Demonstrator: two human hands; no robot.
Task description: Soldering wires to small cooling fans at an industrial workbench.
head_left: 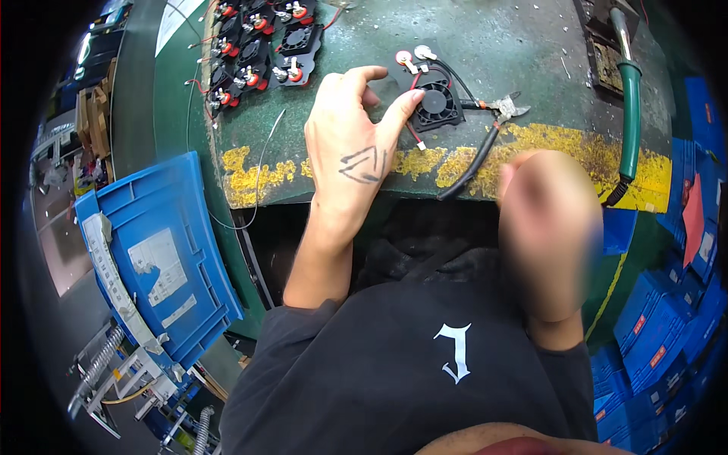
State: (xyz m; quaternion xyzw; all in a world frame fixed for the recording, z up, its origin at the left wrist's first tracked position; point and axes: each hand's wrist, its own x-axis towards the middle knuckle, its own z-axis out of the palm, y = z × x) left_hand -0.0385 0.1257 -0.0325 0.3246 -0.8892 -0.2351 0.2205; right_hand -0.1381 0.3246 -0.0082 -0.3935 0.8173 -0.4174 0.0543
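Note:
My left hand (349,133) is over the bench with thumb and fingers apart, its thumb tip at the left edge of a small black cooling fan (435,104). The fan sits on a dark plate with red and black wires and two round terminals, one red-rimmed and one pale. A thin red and black lead with a white plug (422,145) hangs from it. Just right of the fan lie wire cutters (504,111) with black handles. My right hand (550,220) is raised near the bench's front edge; it is blurred, so its fingers cannot be made out.
Several similar fan assemblies (297,39) stand in rows at the back left of the green bench (364,30). A green-handled soldering iron (629,114) rests at the right. Below left is a blue crate (163,258); blue boxes (652,318) are stacked at the right.

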